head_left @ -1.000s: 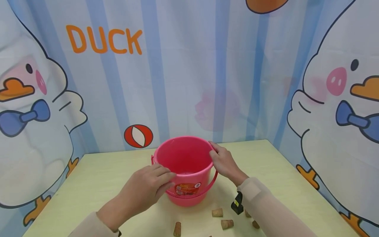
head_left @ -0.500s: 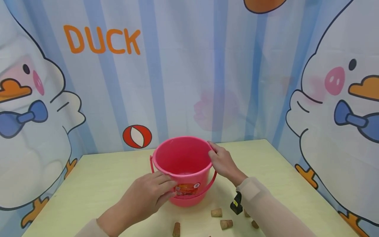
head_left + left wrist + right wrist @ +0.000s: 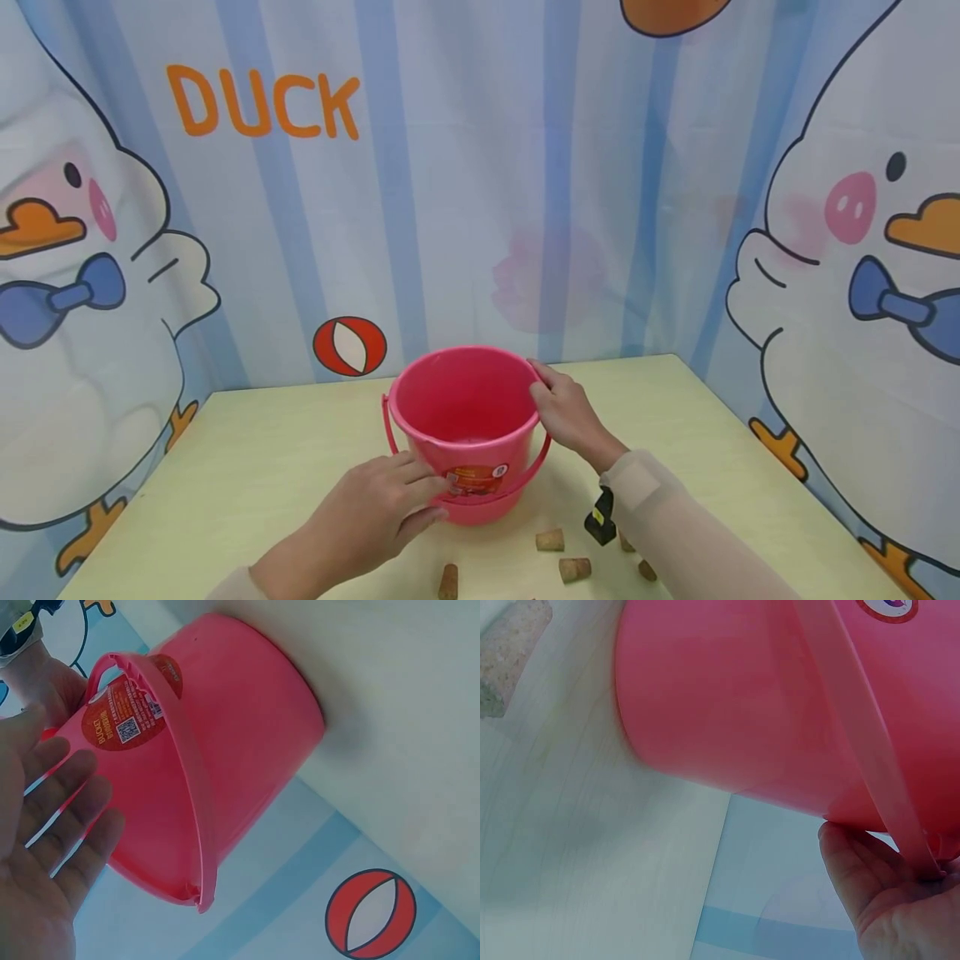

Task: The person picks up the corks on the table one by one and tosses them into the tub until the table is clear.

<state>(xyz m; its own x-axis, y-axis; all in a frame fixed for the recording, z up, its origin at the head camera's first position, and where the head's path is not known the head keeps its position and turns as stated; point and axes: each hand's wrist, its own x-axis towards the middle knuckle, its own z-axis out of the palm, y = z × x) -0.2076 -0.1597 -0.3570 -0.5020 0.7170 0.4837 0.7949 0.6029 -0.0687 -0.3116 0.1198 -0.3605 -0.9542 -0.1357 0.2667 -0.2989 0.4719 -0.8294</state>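
Note:
A pink plastic bucket stands upright on the table, its mouth tilted towards me in the head view. Its pink handle hangs down across the front, over a red label. At the right rim, my right hand grips the bucket; the right wrist view shows fingers against the outer wall beside the handle's end. My left hand is in front of the bucket's lower left side. In the left wrist view, its fingers are spread, fairly straight, and hold nothing.
Several corks lie on the pale yellow table in front of the bucket, some partly behind the right sleeve. A black wrist device hangs under the right cuff. Curtains with printed ducks enclose the table's back and sides.
My left hand has come off the bucket's front left rim and sunk lower, uncovering the handle's left side. The right hand and the bucket stay in place.

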